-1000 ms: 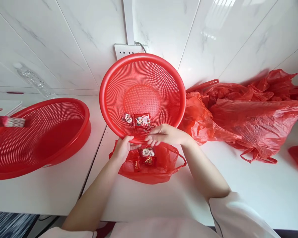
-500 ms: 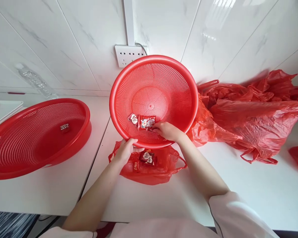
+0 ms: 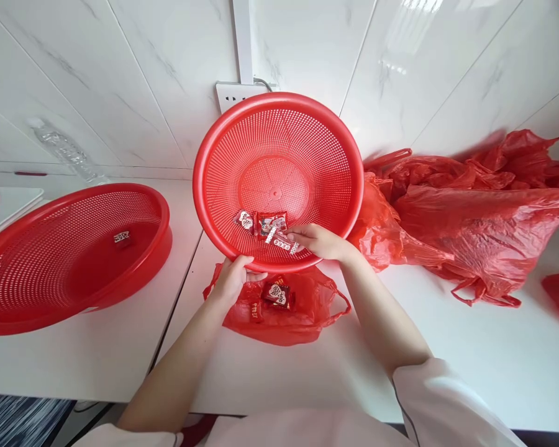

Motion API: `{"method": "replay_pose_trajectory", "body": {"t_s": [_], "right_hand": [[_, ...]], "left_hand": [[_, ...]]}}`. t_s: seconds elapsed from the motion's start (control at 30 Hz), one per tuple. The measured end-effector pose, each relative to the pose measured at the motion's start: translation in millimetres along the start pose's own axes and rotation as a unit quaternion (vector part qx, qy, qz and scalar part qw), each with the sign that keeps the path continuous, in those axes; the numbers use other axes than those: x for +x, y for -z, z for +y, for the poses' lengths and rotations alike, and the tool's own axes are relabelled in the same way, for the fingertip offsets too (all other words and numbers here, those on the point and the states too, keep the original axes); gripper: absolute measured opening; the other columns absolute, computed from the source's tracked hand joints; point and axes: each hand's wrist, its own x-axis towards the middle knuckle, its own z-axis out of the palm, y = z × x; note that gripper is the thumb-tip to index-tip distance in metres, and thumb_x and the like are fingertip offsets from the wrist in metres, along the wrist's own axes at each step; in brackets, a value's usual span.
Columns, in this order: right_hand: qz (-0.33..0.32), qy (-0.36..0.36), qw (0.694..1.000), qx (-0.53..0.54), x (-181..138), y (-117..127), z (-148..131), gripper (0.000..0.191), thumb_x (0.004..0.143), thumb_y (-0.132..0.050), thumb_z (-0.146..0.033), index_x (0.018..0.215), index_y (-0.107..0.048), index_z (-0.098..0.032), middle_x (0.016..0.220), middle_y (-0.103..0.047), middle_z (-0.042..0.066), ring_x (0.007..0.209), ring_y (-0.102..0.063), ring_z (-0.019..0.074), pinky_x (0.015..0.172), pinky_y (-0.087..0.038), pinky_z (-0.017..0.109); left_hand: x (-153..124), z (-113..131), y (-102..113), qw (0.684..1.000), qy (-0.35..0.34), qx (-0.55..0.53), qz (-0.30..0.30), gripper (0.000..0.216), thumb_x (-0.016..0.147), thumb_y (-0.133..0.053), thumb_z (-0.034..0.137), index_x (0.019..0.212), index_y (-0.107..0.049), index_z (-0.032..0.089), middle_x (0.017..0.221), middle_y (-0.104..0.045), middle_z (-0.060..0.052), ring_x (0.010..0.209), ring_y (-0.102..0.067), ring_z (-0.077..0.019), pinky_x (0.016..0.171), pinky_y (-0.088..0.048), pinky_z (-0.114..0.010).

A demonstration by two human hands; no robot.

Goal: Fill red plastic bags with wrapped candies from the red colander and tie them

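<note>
A round red plastic basket is tilted up, its opening facing me. Its lower left rim is gripped by my left hand, thumb over the edge. Inside the basket my right hand pinches a slim red-and-white wrapped snack between thumb and fingers. Beside that snack lie a red wrapped packet and a smaller packet with a white label. Below the rim, a red plastic bag lies spread on the table, with a dark red packet and other wrapped pieces showing in it.
To the left stands another red basket holding one small packet. A clear plastic bottle and a white tray are behind it. Red plastic bags are heaped at right. A socket panel is on the tiled wall.
The basket has shifted slightly left and up, with both hands moving along. The slim snack, mostly hidden before, now shows clearly, lifted in my right fingers.
</note>
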Motion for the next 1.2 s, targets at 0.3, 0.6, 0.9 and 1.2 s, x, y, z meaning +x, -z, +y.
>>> {"method": "replay_pose_trajectory", "body": {"t_s": [0.3,0.6,0.9,1.2], "right_hand": [[-0.143,0.014,0.986,0.082,-11,-7,-29,0.035,0.09,-0.054,-0.043,0.108,-0.068,-0.018,0.096,-0.071,0.004,0.082,-0.067,0.0157,0.072,-0.056,0.028],[0.184,0.052,0.958,-0.213,4,-27,-10,0.035,0.092,-0.052,-0.028,0.124,-0.054,-0.014,0.118,-0.06,0.013,0.109,-0.058,0.0229,0.095,-0.046,0.037],[0.092,-0.074,0.92,-0.374,3,-29,2,0.053,0.088,-0.057,-0.038,0.133,-0.041,-0.015,0.124,-0.049,0.016,0.099,-0.061,0.0276,0.079,-0.05,0.038],[0.154,-0.059,0.91,-0.381,11,-31,8,0.031,0.086,-0.061,-0.038,0.104,-0.054,-0.014,0.113,-0.052,0.016,0.105,-0.053,0.0269,0.087,-0.046,0.038]], "left_hand": [[3,-1,0,1.0,0.002,-0.008,0.019,0.016,0.073,-0.063,0.023,0.086,-0.058,0.014,0.088,-0.068,-0.005,0.08,-0.067,-0.0198,0.063,-0.061,-0.033],[-1,-3,-2,0.999,0.028,-0.003,-0.027,0.02,0.077,-0.062,0.024,0.094,-0.059,0.014,0.1,-0.069,-0.009,0.095,-0.067,-0.0249,0.068,-0.061,-0.035],[-7,-6,-9,0.998,0.054,0.001,-0.045,0.018,0.078,-0.061,0.024,0.094,-0.055,0.018,0.102,-0.068,-0.007,0.103,-0.065,-0.027,0.068,-0.061,-0.036],[-4,-11,-7,0.997,0.053,0.034,-0.05,0.013,0.078,-0.063,0.027,0.083,-0.056,0.016,0.089,-0.068,-0.005,0.088,-0.069,-0.023,0.067,-0.06,-0.032]]}}
